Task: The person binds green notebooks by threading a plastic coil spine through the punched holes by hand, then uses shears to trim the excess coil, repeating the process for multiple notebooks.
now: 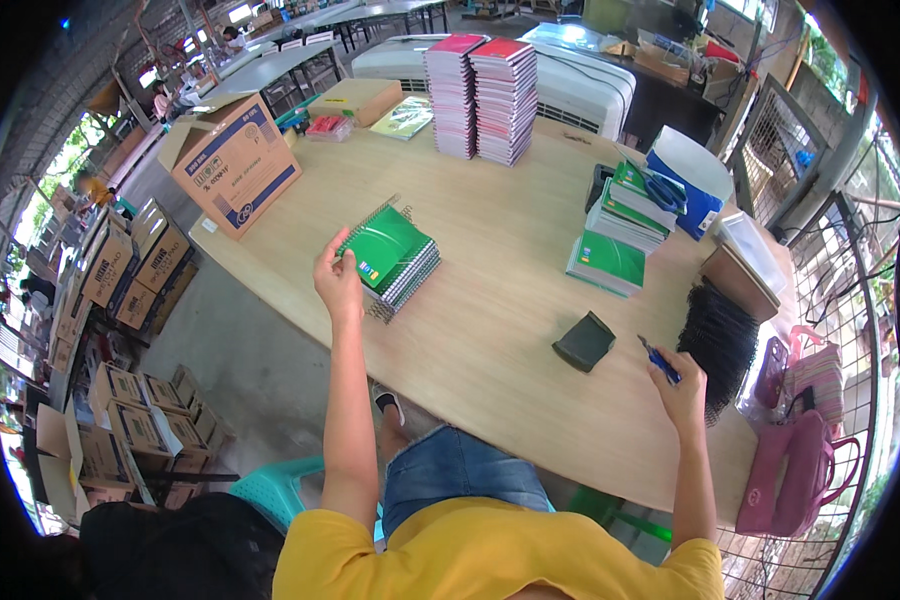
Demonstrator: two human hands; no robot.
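A short stack of green-covered spiral notebooks lies on the left half of the table, with wire coils sticking out at its edges. My left hand is at the stack's left edge, thumb and fingers closed on the top notebook. On the right, my right hand is wrapped round blue-handled pliers, their tip pointing up and left, away from the stack. A dark green block-like object lies on the table to the left of the pliers.
Black wire coils are heaped right of my right hand, near a pink bag. Behind stand more green notebooks with scissors on top. Two tall red-covered notebook stacks and a carton line the far side.
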